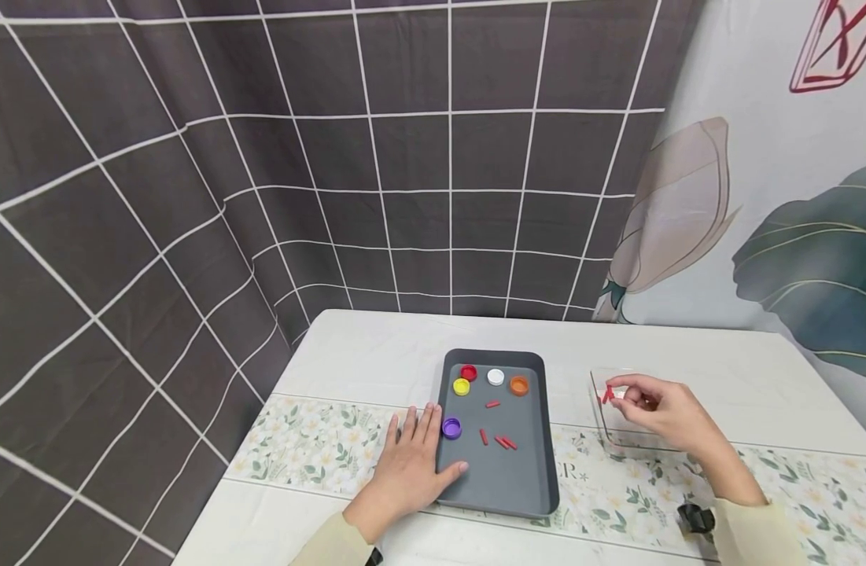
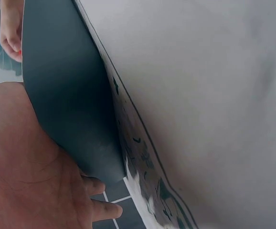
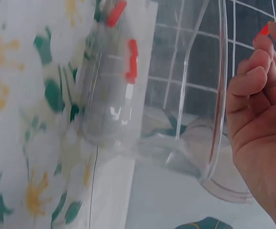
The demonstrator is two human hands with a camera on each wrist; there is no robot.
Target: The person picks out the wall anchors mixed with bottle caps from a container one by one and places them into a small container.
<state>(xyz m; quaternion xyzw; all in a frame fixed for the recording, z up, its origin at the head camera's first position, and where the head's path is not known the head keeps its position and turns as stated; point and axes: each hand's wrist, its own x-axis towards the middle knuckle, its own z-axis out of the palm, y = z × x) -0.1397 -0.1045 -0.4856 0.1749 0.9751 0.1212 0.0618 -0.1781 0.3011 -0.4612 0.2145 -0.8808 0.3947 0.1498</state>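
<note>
In the head view, my right hand (image 1: 655,409) pinches a small red stick (image 3: 262,32) between thumb and fingertips, above a clear glass container (image 1: 641,448). Several more red pieces (image 3: 132,62) lie inside the container in the right wrist view. My left hand (image 1: 410,464) lies with fingers spread along the left edge of a dark grey tray (image 1: 499,491), its thumb reaching over the rim. On the tray are several short red sticks (image 1: 484,437) and a purple cap (image 1: 451,428) near my left fingers.
Toward the tray's far end sit a red cap (image 1: 469,373), a yellow cap (image 1: 462,387), a white cap (image 1: 495,377) and an orange cap (image 1: 519,385). A flowered cloth (image 1: 312,440) covers the table, and a dark gridded curtain (image 1: 411,157) hangs behind it.
</note>
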